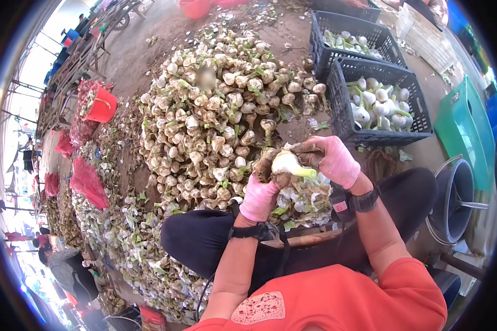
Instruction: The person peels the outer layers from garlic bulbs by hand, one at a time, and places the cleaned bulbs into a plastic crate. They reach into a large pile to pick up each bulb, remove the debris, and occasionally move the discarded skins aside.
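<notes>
Garlic bulb (286,164) — held between both hands (263,185) (335,160).

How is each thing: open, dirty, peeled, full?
Garlic bulb: mostly peeled, green stem on.
Left hand: closed on the bulb.
Right hand: fingers bent, at the bulb.
Garlic heap: dirty, skins on.
Nearest black crate: open, holding cleaner, white bulbs.
Gray bucket: open.
Red mesh bag: crumpled.
</notes>
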The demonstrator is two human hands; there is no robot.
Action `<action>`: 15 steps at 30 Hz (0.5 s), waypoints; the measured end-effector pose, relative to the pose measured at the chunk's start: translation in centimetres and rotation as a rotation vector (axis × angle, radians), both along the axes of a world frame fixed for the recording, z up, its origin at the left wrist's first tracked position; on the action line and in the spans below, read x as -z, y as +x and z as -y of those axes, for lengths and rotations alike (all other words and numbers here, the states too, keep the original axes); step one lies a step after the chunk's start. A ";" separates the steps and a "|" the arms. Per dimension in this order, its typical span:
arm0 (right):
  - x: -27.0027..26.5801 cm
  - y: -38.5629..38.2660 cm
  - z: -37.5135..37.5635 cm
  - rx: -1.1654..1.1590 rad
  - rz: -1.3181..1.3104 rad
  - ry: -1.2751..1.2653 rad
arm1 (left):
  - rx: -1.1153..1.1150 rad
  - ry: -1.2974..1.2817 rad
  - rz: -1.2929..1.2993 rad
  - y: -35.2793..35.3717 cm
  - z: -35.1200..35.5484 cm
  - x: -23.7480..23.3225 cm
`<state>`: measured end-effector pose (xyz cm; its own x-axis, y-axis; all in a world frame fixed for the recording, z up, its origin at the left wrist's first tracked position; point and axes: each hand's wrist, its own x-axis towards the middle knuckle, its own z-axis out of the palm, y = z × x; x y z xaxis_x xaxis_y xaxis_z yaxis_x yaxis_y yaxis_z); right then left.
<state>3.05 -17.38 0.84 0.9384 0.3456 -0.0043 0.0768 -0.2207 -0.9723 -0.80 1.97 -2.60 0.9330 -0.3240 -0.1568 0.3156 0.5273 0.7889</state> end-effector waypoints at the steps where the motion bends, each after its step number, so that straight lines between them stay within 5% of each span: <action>1: -0.3 -0.2 -0.4 0.029 0.011 -0.038 | -0.029 -0.063 -0.060 -0.2 0.0 0.0; 8: 1.2 -0.4 -2.0 0.113 0.161 -0.116 | -0.068 -0.301 -0.352 0.1 -0.5 1.3; 15: 1.0 0.5 -1.7 0.066 0.193 -0.191 | 0.094 -0.218 -0.320 0.2 -1.1 0.2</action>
